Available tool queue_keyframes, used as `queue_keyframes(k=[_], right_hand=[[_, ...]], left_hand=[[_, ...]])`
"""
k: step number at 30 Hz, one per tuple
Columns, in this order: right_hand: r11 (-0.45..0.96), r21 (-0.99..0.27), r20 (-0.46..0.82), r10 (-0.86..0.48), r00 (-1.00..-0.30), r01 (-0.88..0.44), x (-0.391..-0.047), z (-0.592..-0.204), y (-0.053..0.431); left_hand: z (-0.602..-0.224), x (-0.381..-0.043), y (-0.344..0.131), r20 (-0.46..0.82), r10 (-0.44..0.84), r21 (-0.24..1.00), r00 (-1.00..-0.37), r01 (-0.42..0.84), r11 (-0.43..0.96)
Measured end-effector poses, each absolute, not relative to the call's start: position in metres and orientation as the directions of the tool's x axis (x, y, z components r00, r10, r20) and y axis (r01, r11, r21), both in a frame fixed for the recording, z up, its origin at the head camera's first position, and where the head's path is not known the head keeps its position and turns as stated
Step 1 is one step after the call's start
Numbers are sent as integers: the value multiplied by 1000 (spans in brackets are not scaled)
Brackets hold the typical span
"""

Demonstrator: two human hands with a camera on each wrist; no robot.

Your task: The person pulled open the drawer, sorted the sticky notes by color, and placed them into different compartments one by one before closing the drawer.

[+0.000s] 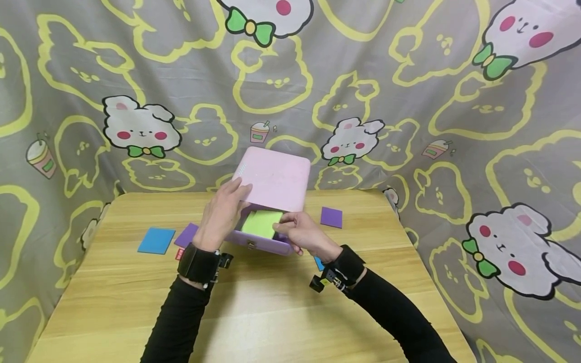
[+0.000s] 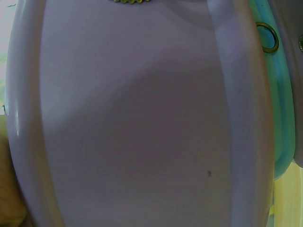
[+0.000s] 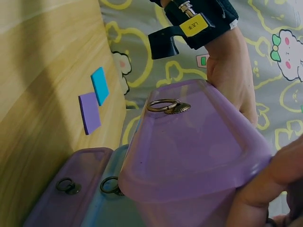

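Observation:
A box with a pink top [image 1: 274, 179] stands on the table with its purple drawer [image 1: 260, 243] pulled out toward me. Inside the drawer lie stacked yellow-green squares [image 1: 260, 224]. My left hand [image 1: 222, 214] rests on the box's left edge, its fingers lying over the pink top. The right hand [image 1: 304, 232] is at the drawer's right side. Its fingertips pinch the right edge of a yellow-green square, while another finger hangs outside the drawer wall. The right wrist view shows the drawer's front with a brass ring pull [image 3: 163, 105]. Neither hand's full grip shows in the wrist views.
A blue drawer [image 3: 116, 208] and another purple drawer [image 3: 73, 184] sit below, with ring pulls. On the table lie a blue square [image 1: 156, 240] and a purple square [image 1: 187, 235] at left, and another purple square [image 1: 331, 217] at right. A patterned curtain [image 1: 272, 75] hangs behind.

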State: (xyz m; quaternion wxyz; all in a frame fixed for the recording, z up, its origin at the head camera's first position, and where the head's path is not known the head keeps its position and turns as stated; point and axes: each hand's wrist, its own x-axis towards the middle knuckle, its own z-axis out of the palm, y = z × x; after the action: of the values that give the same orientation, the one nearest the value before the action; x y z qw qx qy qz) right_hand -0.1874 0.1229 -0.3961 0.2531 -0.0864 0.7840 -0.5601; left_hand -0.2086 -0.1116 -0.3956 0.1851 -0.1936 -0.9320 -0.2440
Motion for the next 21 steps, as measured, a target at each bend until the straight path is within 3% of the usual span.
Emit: queue_keyframes(k=[11, 21], right_hand=[[411, -906, -293, -437, -850, 101, -187, -392, 118], [426, -893, -349, -458, -817, 143, -189, -389, 119]], left_hand=[[-394, -207, -112, 421, 263, 390, -868, 435, 812], [-395, -208, -112, 422, 261, 391, -868, 434, 812]])
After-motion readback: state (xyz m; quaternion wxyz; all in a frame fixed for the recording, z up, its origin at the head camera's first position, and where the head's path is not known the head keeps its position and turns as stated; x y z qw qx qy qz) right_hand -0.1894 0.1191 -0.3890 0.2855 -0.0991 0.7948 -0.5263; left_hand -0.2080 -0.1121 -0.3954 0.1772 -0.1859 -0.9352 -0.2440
